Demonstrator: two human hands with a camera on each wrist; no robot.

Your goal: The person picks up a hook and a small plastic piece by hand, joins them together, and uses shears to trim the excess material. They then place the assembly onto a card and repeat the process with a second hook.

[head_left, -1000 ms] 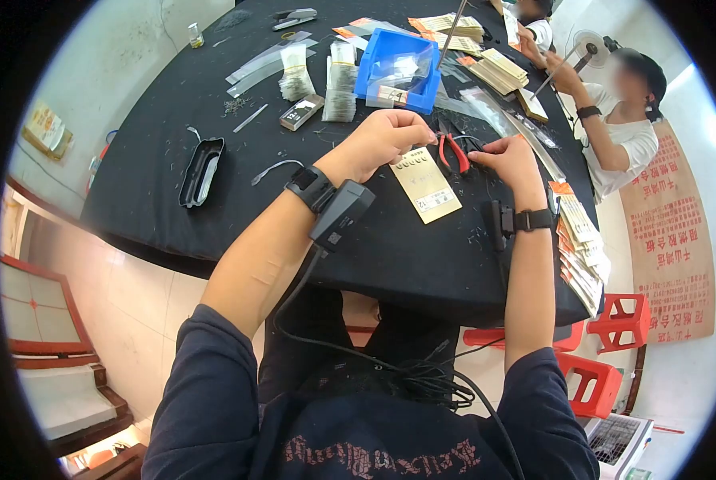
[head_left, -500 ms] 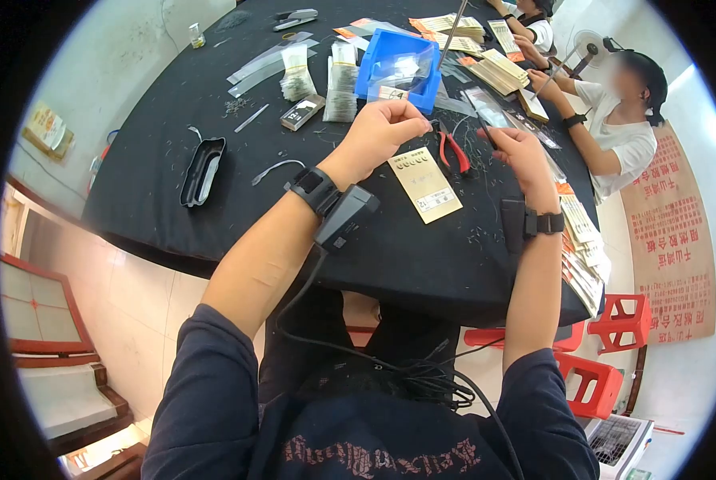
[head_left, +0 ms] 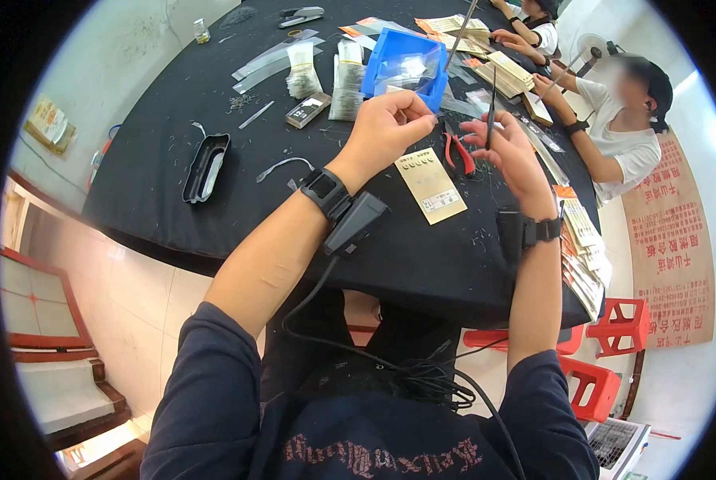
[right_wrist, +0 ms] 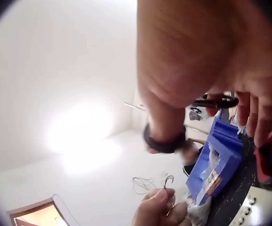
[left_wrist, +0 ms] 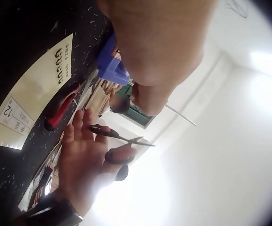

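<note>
My left hand (head_left: 390,128) pinches a small dark fishing hook (right_wrist: 169,179) between thumb and forefinger; thin line loops beside it in the right wrist view. My right hand (head_left: 512,156) holds black-handled scissors (left_wrist: 144,142), thumb and a finger through the loops, blades slightly apart and the other fingers spread. The scissors point up and away from the table. Below and between the hands lies a cream card (head_left: 430,192) with a row of hooks along its top edge and a label marked 12. Red-handled pliers (head_left: 468,165) lie right of the card.
A blue bin (head_left: 370,76) holding clear bags stands beyond my left hand. Left of it are bundled hooks (head_left: 347,84), a small box (head_left: 308,110) and a black case (head_left: 206,168). Stacked cards (head_left: 580,248) lie at the right edge. Other people (head_left: 614,152) sit at the far right.
My right hand has picked up the scissors from beside the pliers, raised them and turned them upright, fingers now in the loops. The left hand keeps its pinch and has shifted slightly.
</note>
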